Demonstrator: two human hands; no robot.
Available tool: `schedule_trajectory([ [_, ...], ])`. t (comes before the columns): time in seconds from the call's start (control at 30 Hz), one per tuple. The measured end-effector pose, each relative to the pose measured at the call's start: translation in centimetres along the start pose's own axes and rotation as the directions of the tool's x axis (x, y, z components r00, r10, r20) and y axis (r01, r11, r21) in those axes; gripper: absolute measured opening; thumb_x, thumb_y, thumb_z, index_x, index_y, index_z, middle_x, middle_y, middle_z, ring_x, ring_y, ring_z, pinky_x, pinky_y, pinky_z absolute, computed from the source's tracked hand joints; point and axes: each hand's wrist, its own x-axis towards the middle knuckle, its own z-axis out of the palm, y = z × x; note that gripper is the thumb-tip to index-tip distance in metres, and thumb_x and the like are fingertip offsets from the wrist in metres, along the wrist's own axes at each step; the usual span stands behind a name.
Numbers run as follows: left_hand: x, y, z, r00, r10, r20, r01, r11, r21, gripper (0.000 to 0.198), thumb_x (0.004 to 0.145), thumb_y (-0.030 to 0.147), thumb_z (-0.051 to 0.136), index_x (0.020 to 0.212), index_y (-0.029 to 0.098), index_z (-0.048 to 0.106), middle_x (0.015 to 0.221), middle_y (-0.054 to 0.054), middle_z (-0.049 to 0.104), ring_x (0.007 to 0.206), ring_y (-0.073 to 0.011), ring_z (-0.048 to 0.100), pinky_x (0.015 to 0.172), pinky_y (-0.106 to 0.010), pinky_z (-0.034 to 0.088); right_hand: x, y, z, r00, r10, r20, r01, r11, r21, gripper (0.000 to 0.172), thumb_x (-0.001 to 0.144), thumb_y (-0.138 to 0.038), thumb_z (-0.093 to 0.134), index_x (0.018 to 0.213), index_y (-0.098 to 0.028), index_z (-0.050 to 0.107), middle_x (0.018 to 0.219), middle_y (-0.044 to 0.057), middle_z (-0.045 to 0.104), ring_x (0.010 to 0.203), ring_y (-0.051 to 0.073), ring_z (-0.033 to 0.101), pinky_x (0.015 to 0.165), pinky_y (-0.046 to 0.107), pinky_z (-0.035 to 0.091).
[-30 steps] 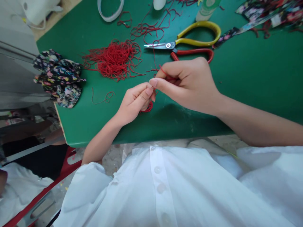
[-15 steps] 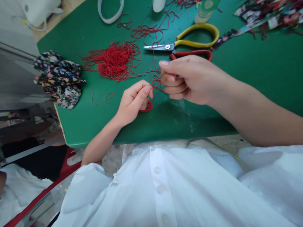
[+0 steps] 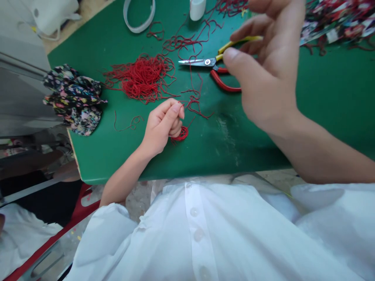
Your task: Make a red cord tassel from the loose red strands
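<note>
Head view. My left hand (image 3: 162, 125): curled tight, thumb and forefinger pinching a red cord (image 3: 181, 134); its small coil lies on the green table (image 3: 117, 156) just beside my fingers, near the front edge. My right hand (image 3: 269, 74): raised above the table, fingers loosely bent; whether it grips a strand I cannot tell. Scissors (image 3: 205, 62): flat, handles behind my right hand. Heap of cord (image 3: 140, 76): beyond my left hand. Flowered cloth (image 3: 74, 99): at the table's left edge.

No legible text, label or number is showing; scissors (image 3: 202, 62) and table (image 3: 322, 117) are bearing none.
</note>
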Motion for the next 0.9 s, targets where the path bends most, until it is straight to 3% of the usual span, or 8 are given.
schedule_trajectory([
  [0.07,0.0,-0.1,0.0,1.000,-0.006,-0.008,0.006,1.000,0.020,0.042,0.088,0.057,0.056,0.072,0.020,0.046,0.047,0.011,0.016,0.035,-0.0012,0.015,0.037,-0.018,0.018,-0.4,-0.4,-0.3,0.997,-0.065,0.052,0.071,0.987,-0.146,0.030,0.082,-0.018,0.061,0.110,-0.020,0.051,0.126,0.008,0.054,0.106,0.012,0.054,0.080,0.022,0.045],
  [0.13,0.0,-0.2,0.0,1.000,0.008,-0.011,-0.008,0.999,0.036,0.041,0.088,0.057,0.054,0.072,0.020,0.046,0.046,0.011,0.017,0.035,-0.0015,0.016,0.037,-0.018,0.019,-0.7,-0.8,-0.3,0.984,-0.027,0.174,0.060,0.980,-0.188,0.009,0.086,-0.023,0.060,0.093,-0.018,0.061,0.097,0.005,0.064,0.083,0.011,0.056,0.069,0.022,0.043],
  [0.17,0.0,-0.3,0.0,1.000,0.026,-0.013,-0.026,0.999,0.042,0.040,0.089,0.057,0.054,0.073,0.020,0.047,0.046,0.011,0.018,0.035,-0.0016,0.017,0.037,-0.018,0.019,-0.9,-0.9,-0.2,0.964,0.030,0.263,0.017,0.985,-0.173,0.011,0.087,-0.024,0.059,0.082,-0.017,0.064,0.078,0.002,0.063,0.069,0.009,0.053,0.062,0.022,0.040],
  [0.27,-0.2,-0.5,0.1,0.993,0.114,-0.028,-0.112,0.992,0.061,0.036,0.091,0.053,0.053,0.074,0.020,0.049,0.046,0.011,0.022,0.035,-0.0016,0.019,0.038,-0.018,0.020,-1.5,-0.8,0.6,0.818,0.239,0.523,-0.251,0.967,-0.049,0.027,0.088,-0.029,0.062,0.066,-0.014,0.065,0.050,-0.002,0.052,0.046,0.006,0.043,0.044,0.022,0.032],
  [0.37,-0.4,-0.6,0.2,0.981,0.190,-0.033,-0.184,0.974,0.134,0.033,0.093,0.048,0.052,0.076,0.020,0.053,0.048,0.009,0.031,0.038,-0.0016,0.026,0.041,-0.019,0.024,-2.4,-0.3,1.8,0.727,0.336,0.598,-0.517,0.842,0.155,0.035,0.085,-0.043,0.069,0.067,-0.013,0.063,0.050,-0.004,0.051,0.041,0.005,0.040,0.037,0.020,0.030],
  [0.53,-0.7,-0.8,0.2,0.977,0.210,-0.035,-0.196,0.952,0.236,0.032,0.094,0.047,0.051,0.078,0.020,0.057,0.051,0.008,0.037,0.043,-0.0032,0.035,0.046,-0.021,0.028,-3.3,0.3,2.8,0.786,0.349,0.511,-0.551,0.769,0.323,0.035,0.078,-0.046,0.076,0.074,-0.014,0.061,0.061,-0.004,0.056,0.044,0.002,0.039,0.035,0.018,0.030],
  [0.77,-0.3,-1.0,0.4,0.992,0.122,-0.024,-0.118,0.987,0.108,0.036,0.092,0.053,0.051,0.076,0.020,0.050,0.046,0.010,0.023,0.037,-0.0019,0.021,0.040,-0.020,0.020,-3.9,0.3,2.8,0.912,0.272,0.306,-0.349,0.908,0.233,0.032,0.082,-0.047,0.070,0.076,-0.019,0.058,0.065,-0.002,0.058,0.048,0.006,0.046,0.039,0.022,0.035],
  [0.9,-0.2,-1.0,0.4,0.995,0.103,-0.006,-0.102,0.992,0.073,0.037,0.091,0.054,0.052,0.075,0.020,0.049,0.046,0.010,0.021,0.036,-0.0019,0.020,0.038,-0.019,0.019,-3.9,0.0,2.5,0.963,0.172,0.207,-0.192,0.978,0.083,0.028,0.084,-0.046,0.068,0.075,-0.021,0.057,0.074,0.002,0.063,0.070,0.013,0.060,0.051,0.024,0.042],
])
